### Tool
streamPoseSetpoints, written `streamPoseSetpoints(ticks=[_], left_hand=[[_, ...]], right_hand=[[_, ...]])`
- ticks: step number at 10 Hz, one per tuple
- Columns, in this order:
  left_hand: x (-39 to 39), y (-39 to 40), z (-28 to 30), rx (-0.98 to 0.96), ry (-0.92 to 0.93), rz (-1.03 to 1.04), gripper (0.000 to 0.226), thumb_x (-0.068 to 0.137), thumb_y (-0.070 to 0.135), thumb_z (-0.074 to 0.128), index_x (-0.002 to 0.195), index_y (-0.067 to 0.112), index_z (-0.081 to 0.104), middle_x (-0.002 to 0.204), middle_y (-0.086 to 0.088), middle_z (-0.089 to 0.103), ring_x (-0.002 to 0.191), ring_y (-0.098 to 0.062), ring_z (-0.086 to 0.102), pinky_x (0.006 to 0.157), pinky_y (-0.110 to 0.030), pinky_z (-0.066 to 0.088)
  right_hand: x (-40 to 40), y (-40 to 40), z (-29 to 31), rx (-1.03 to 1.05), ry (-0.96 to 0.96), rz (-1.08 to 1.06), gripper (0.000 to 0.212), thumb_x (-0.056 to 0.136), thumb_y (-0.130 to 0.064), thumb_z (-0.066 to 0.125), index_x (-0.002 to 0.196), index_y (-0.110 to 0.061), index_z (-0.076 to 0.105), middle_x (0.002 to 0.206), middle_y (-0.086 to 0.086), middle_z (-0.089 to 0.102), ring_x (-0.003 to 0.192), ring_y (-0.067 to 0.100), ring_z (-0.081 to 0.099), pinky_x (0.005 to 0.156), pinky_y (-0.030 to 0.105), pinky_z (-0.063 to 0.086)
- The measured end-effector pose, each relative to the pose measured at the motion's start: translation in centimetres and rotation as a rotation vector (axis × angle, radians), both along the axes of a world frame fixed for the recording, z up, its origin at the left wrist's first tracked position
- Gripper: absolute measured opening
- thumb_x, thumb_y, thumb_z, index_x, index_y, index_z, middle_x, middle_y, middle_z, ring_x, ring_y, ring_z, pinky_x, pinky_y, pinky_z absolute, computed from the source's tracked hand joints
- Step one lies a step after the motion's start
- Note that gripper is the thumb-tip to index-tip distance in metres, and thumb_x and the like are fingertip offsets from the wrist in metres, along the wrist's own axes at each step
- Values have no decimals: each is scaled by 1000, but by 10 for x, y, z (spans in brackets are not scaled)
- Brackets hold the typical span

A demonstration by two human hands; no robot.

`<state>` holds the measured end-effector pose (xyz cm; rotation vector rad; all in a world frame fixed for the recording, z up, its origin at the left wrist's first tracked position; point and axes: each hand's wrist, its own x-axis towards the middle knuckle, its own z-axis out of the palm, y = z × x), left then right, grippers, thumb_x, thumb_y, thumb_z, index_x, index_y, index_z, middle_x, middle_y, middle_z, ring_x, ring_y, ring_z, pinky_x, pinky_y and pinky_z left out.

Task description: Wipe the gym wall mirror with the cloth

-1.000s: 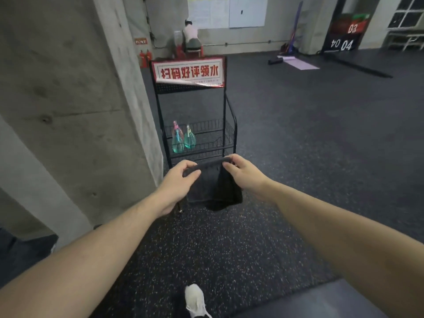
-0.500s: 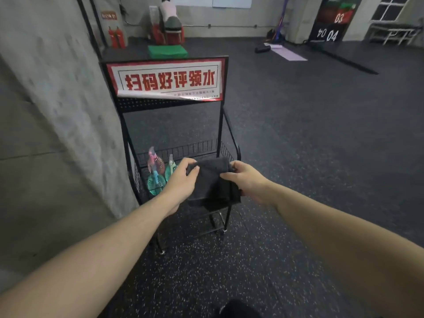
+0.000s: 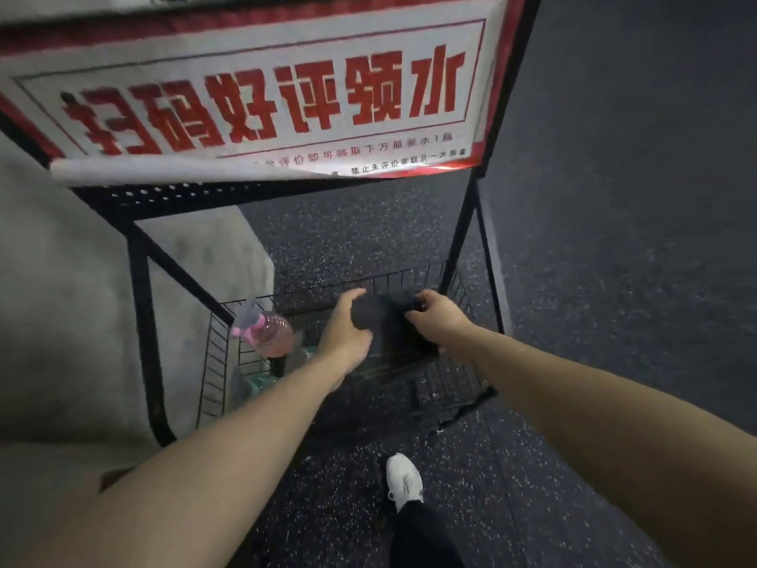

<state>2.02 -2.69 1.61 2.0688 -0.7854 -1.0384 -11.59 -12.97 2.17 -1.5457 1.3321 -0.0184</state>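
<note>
A dark folded cloth (image 3: 389, 334) hangs low inside a black wire basket (image 3: 213, 362) on a metal rack. My left hand (image 3: 344, 330) curls round the cloth's left edge, thumb above and fingers below. My right hand (image 3: 440, 317) grips its upper right corner with curled fingers. Both arms reach forward and down into the basket. No mirror is in view.
A red-and-white sign (image 3: 262, 96) tops the rack just above my hands. Pink-capped bottles (image 3: 268, 332) stand in the basket's left part. A concrete pillar (image 3: 61, 301) is on the left and dark speckled rubber floor on the right. My white shoe (image 3: 404, 481) is below.
I have stepped up close to the rack and look down into it. Both hands have carried the cloth forward and down into the wire basket.
</note>
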Motion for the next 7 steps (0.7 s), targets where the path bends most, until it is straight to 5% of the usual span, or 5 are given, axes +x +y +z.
streamPoseSetpoints(ticks=[3, 4, 5, 6, 7], left_hand=[[11, -55, -115, 211, 58, 12, 67, 95, -6, 56, 152, 26, 41, 143, -7, 50, 115, -22, 55, 82, -26, 44], [16, -57, -131, 265, 62, 20, 69, 94, -9, 55, 153, 24, 40, 137, -6, 42, 99, -19, 52, 61, -17, 43], [25, -53, -135, 256, 66, 49, 69, 94, -8, 58, 152, 25, 41, 139, -6, 41, 94, -20, 58, 60, -24, 53], [32, -41, -118, 227, 59, 52, 66, 95, -1, 61, 151, 28, 43, 142, -3, 40, 88, -14, 62, 68, -28, 58], [34, -33, -91, 175, 52, 104, 61, 98, 6, 59, 151, 28, 42, 145, -2, 40, 88, -12, 58, 58, -18, 43]], right_hand=[[29, -66, -105, 123, 310, 175, 36, 103, -21, 52, 139, -16, 50, 133, 14, 59, 117, 35, 59, 97, 45, 54], [30, -70, -124, 131, 390, 174, 46, 102, -19, 52, 146, -12, 41, 132, 16, 59, 114, 37, 61, 95, 47, 57], [34, -72, -130, 111, 427, 163, 47, 101, -19, 54, 143, -10, 35, 132, 17, 56, 112, 37, 62, 94, 49, 56], [40, -71, -117, 47, 402, 154, 49, 101, -24, 56, 145, -15, 37, 139, 11, 52, 104, 29, 62, 78, 39, 56], [47, -64, -96, -9, 253, 158, 44, 103, -27, 56, 145, -19, 45, 115, -2, 62, 79, 14, 61, 62, 29, 50]])
